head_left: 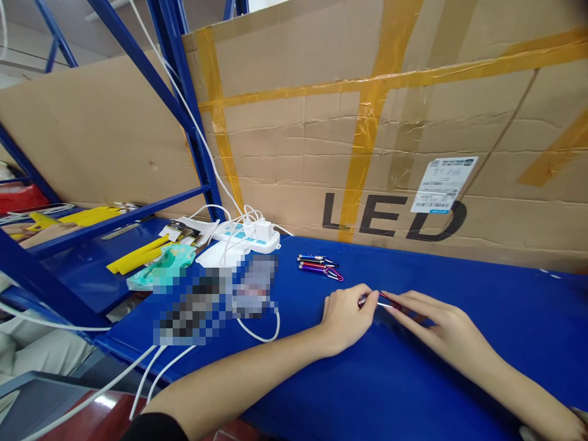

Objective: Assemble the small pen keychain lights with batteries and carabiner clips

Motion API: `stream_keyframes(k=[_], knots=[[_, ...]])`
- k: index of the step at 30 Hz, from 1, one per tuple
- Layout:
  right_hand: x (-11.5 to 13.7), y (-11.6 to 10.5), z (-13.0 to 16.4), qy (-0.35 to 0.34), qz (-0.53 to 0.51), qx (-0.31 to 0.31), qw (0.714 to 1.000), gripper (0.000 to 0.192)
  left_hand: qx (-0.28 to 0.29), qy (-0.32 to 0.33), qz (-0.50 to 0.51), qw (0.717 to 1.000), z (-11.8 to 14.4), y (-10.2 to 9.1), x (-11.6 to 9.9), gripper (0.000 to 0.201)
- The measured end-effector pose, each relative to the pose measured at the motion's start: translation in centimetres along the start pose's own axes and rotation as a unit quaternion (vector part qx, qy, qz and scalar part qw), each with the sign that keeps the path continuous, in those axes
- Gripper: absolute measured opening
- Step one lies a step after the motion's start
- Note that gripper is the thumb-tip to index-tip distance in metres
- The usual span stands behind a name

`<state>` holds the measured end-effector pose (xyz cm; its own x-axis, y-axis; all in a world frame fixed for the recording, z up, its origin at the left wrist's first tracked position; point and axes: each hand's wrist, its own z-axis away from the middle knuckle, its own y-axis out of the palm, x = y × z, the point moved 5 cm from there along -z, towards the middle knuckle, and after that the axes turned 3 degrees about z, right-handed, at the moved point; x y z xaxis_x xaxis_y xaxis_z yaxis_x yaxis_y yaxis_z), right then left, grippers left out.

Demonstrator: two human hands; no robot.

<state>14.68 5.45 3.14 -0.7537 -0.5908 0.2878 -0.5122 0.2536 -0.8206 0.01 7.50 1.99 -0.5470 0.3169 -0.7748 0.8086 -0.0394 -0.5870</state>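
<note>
In from the tabletop's back edge, the left hand and right hand have fingers clamped on a slim shiny piece, apparently working it; next calls for steadiness.

Pen-like tubes on table, before cardboard, right of power strip; packet left of strip.

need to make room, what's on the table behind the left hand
Several slim, shiny tubes lie on the blue table beyond the left hand. Whatever its fingers cover cannot be seen.
</note>
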Motion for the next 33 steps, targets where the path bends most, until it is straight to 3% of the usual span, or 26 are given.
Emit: stream_keyframes(k=[8,13,26,33], knots=[[0.7,0.3,0.1,-0.042,0.028,0.052,0.997,0.041,0.048,0.11,-0.048,0.992,0.0,0.1,-0.9,0.027],[0.9,0.5,0.2,-0.059,0.023,0.051,0.997,0.041,0.045,0.134,-0.065,0.988,0.2,0.2,-1.2,0.026],[1.5,0.0,-0.1,-0.067,-0.001,-0.007,0.998,0.039,0.054,0.115,-0.051,0.991,0.4,0.5,-0.9,0.03],[1.4,-0.7,-0.4,-0.045,-0.005,-0.044,0.998,0.036,0.069,0.088,0.06,0.992,0.0,0.9,-0.5,0.028]])
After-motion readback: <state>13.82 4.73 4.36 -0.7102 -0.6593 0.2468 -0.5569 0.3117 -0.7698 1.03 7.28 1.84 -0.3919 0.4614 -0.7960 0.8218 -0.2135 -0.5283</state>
